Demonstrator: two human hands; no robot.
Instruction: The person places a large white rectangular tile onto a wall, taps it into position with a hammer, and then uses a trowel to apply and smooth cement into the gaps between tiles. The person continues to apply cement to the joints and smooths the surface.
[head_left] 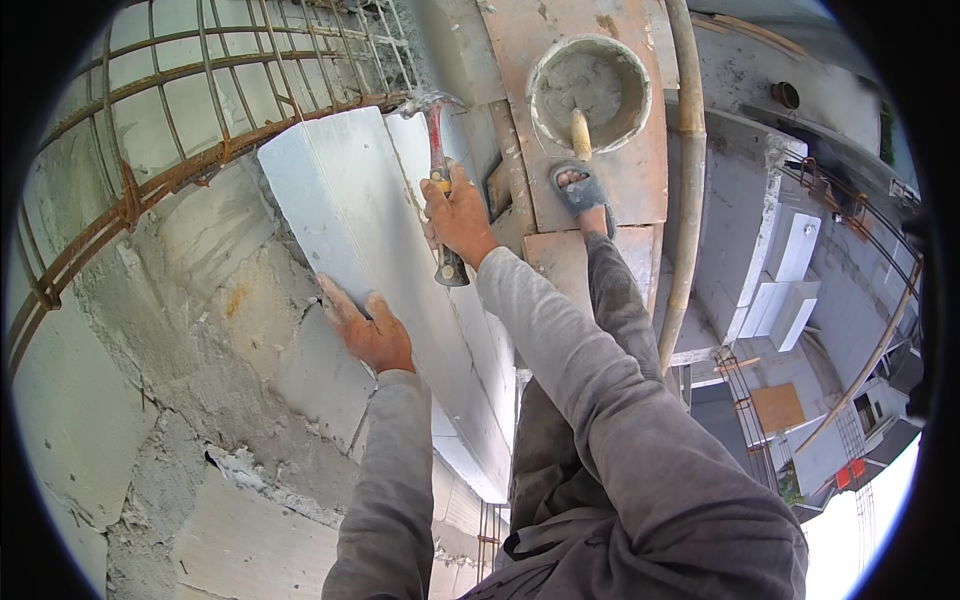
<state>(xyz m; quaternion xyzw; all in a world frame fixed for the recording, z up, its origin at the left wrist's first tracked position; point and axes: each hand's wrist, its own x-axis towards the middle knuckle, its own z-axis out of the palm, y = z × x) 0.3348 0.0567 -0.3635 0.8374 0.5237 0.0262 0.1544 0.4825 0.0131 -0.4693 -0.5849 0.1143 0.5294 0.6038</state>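
Observation:
My right hand (464, 218) is wrapped round the handle of a claw hammer (437, 150), its red neck and metal head pointing away from me. The hammer is over a long white block (345, 190) in the wall; whether its head touches the block I cannot tell. My left hand (370, 328) lies on the left edge of that block, fingers spread and stretched out. A thin dark joint runs along the right side of the block, with more white blocks beyond it.
A mortar bucket (588, 95) with a yellowish tool handle (580, 134) stands on the plank platform (640, 190), by my sandalled foot (580, 190). A bamboo pole (688, 200) runs along the platform's right side. Rusty rebar (150, 180) crosses the far left. Beyond the pole lies a drop to lower walls.

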